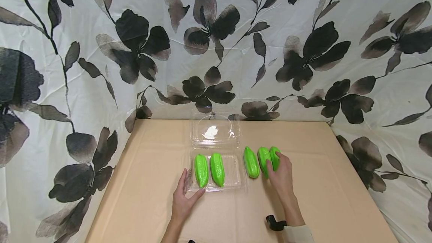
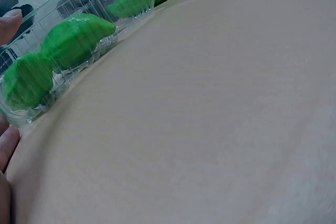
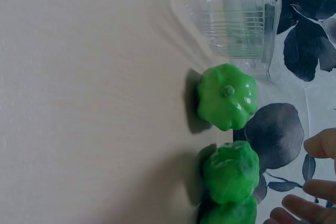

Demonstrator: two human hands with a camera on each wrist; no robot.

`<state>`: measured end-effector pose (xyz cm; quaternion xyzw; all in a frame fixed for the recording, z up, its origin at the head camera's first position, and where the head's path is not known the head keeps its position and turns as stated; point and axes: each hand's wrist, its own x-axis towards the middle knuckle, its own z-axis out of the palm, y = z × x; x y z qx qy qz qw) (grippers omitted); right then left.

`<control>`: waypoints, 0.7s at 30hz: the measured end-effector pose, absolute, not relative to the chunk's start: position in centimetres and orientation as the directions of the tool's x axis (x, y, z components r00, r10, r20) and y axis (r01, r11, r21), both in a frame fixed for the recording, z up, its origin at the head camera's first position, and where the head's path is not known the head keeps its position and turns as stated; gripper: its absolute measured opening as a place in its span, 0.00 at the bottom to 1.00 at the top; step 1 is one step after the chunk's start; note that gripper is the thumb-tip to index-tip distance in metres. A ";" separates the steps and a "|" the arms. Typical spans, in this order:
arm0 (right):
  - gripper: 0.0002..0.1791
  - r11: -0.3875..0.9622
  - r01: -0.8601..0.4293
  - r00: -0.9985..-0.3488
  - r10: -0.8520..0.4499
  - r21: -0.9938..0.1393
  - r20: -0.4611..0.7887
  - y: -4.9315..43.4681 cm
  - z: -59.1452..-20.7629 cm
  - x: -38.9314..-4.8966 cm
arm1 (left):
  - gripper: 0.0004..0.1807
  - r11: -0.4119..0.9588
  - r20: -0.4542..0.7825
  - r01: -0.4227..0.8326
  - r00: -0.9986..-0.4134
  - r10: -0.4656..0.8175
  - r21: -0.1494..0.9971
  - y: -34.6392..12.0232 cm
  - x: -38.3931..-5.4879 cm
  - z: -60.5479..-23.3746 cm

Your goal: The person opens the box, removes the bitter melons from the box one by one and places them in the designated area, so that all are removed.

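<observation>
A clear plastic clamshell container (image 1: 235, 168) stands with its lid up, two glossy green ridged vegetables (image 1: 201, 170) side by side in its left part. My left hand (image 1: 182, 201) holds the container at its near left corner, fingers along the left side and thumb at the front edge. Three more pointed green vegetables (image 1: 251, 162) lie in a row to the right of the container. Over the two rightmost is my right hand (image 1: 281, 173), its thumb beside the middle vegetable (image 1: 264, 158). The right wrist view shows its fingers (image 3: 320, 192) spread, apart from the vegetables (image 3: 231, 171).
The transparent lid (image 1: 216, 128) leans back near the far edge of the tan-covered table (image 1: 145, 168). White cloth with dark flowers (image 1: 256, 59) hangs behind and at both sides. A black strap (image 1: 276, 223) is on the right wrist.
</observation>
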<state>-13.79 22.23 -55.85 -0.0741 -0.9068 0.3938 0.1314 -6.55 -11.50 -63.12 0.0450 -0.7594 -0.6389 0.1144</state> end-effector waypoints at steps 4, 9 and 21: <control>0.29 0.685 0.039 -0.957 0.235 -0.728 0.169 22.1 -56.0 -13.8 | 0.55 0.185 0.120 0.081 -0.969 -0.214 0.979 -11.5 -6.5 -63.1; 0.28 0.699 0.049 -0.956 0.241 -0.714 0.171 22.0 -56.2 -13.9 | 0.55 0.190 0.125 0.084 -0.969 -0.213 0.978 -11.5 -6.5 -63.0; 0.28 0.699 0.076 -0.962 0.239 -0.711 0.131 22.0 -56.1 -13.9 | 0.55 0.182 0.122 0.084 -0.971 -0.207 0.980 -11.6 -6.5 -63.3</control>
